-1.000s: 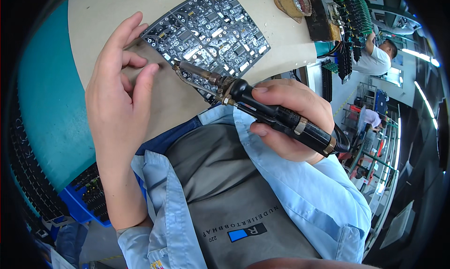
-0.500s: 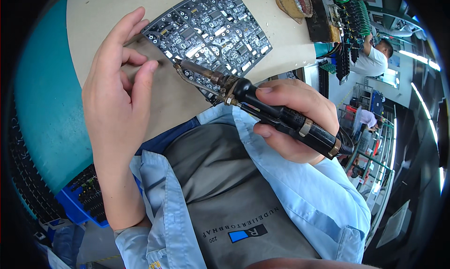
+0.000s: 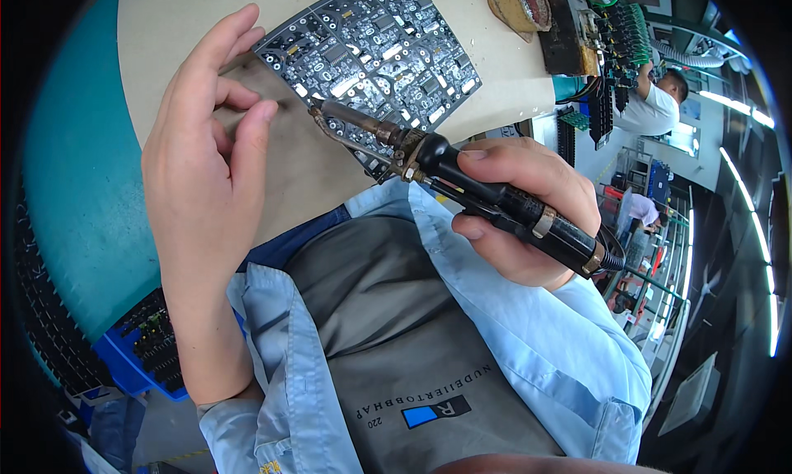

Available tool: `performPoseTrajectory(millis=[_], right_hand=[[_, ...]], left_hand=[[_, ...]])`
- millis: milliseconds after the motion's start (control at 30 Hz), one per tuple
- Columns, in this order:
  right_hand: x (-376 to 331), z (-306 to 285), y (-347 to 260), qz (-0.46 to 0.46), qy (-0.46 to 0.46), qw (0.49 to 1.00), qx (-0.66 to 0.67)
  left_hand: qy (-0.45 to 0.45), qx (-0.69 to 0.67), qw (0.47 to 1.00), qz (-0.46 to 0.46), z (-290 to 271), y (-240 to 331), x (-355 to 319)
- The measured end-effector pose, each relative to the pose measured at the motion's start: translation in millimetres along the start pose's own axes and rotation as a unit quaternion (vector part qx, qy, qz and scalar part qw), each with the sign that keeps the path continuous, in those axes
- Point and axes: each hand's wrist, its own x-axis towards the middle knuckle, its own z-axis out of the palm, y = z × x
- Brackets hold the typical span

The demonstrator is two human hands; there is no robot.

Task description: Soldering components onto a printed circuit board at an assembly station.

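A black circuit board (image 3: 371, 45) crowded with small parts lies on the beige table (image 3: 190, 12). My right hand (image 3: 520, 202) grips the black handle of a soldering iron (image 3: 462, 181), whose brown metal tip reaches the board's near left edge. My left hand (image 3: 206, 169) hovers just left of the board, index finger raised toward the board's corner and thumb bent toward the iron's tip. Whether it pinches anything is too small to tell.
A brown round holder (image 3: 520, 4) and a dark unit with green boards (image 3: 615, 41) stand at the table's far right. A blue bin of boards (image 3: 140, 350) sits low on the left. Another person in a white shirt (image 3: 656, 103) works at a bench beyond.
My left hand has edged slightly right toward the board, and the iron's tip stays at the board's near edge. My right hand keeps its grip.
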Motion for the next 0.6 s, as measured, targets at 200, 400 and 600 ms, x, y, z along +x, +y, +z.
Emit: performPoseTrajectory(millis=[200,400,600], right_hand=[[-0.4,0.1,0.1,0.003,-0.004,1.0,0.001],[-0.5,0.7,2.2,-0.008,0.0,1.0,0.01],[-0.9,1.2,3.6,-0.011,0.0,1.0,0.016]], left_hand=[[0.002,-0.002,1.0,0.012,-0.1,-1.1,-0.1],[0.0,-0.004,1.0,0.012,0.2,-1.1,0.0],[0.001,-0.014,1.0,0.009,0.8,-1.6,-0.8]])
